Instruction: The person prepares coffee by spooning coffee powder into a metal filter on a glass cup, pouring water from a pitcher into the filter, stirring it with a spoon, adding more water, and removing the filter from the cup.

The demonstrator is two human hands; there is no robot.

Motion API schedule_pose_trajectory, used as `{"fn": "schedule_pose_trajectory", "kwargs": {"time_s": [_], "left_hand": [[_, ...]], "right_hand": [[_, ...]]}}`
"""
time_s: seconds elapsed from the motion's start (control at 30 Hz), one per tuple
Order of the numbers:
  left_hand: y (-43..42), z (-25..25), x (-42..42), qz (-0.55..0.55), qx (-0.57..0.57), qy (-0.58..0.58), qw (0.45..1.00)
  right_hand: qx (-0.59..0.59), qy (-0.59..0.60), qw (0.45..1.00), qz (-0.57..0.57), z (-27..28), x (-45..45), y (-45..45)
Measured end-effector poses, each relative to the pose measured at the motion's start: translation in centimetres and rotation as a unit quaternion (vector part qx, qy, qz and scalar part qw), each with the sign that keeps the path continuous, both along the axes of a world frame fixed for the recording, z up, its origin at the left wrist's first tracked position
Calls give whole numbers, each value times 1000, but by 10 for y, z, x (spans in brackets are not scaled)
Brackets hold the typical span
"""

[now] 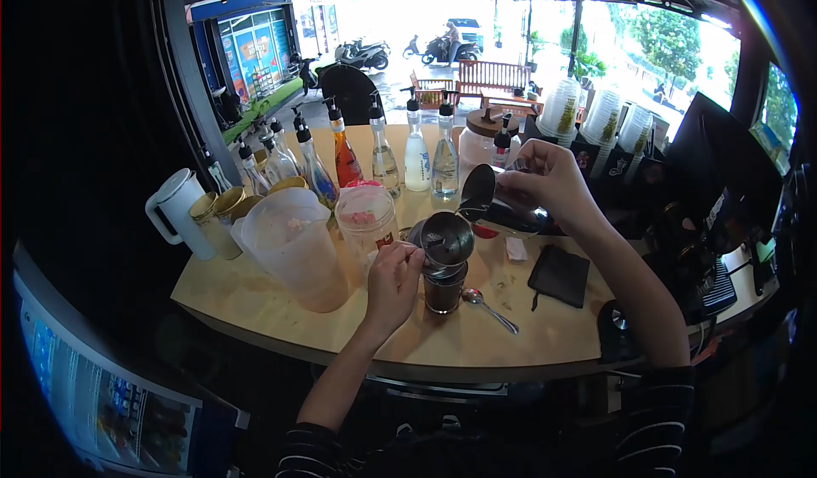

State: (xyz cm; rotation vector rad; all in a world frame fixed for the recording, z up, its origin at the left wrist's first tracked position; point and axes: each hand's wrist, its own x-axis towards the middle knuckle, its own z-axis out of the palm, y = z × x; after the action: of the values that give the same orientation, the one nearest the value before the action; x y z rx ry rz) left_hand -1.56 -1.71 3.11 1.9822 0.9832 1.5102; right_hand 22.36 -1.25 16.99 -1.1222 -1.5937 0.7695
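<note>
My right hand (553, 176) grips a dark metal jug (512, 206), tilted to the left, its wide mouth above a round metal strainer (447, 238). A thin stream seems to run from the jug's lip into the strainer. My left hand (396, 278) is closed at the strainer's left side, pinching its handle or rim. Under the strainer stands a glass (443, 291) with dark contents. A metal spoon (491, 310) lies just right of the glass. Left of the strainer is a clear plastic jar (366, 219) with pink on top.
Pump bottles (417, 159) line the counter's back. A large frosted pitcher (294, 248) and a white jug (181, 214) stand left. A dark cloth (559, 276) lies right, below stacked plastic cups (562, 108). The counter's front edge (408, 365) is near me.
</note>
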Motion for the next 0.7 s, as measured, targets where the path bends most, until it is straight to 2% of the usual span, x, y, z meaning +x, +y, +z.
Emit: {"fn": "schedule_pose_trajectory", "kwargs": {"time_s": [0.13, 0.2, 0.7], "left_hand": [[-1, 3, 4, 19, 28, 16, 999], [-2, 5, 6, 29, 51, 34, 998], [0, 7, 10, 100, 137, 93, 981]], "right_hand": [[-6, 3, 1000, 9, 3, -8, -5], [4, 44, 999, 3, 3, -12, -6], [6, 16, 1000, -2, 5, -7, -19]]}}
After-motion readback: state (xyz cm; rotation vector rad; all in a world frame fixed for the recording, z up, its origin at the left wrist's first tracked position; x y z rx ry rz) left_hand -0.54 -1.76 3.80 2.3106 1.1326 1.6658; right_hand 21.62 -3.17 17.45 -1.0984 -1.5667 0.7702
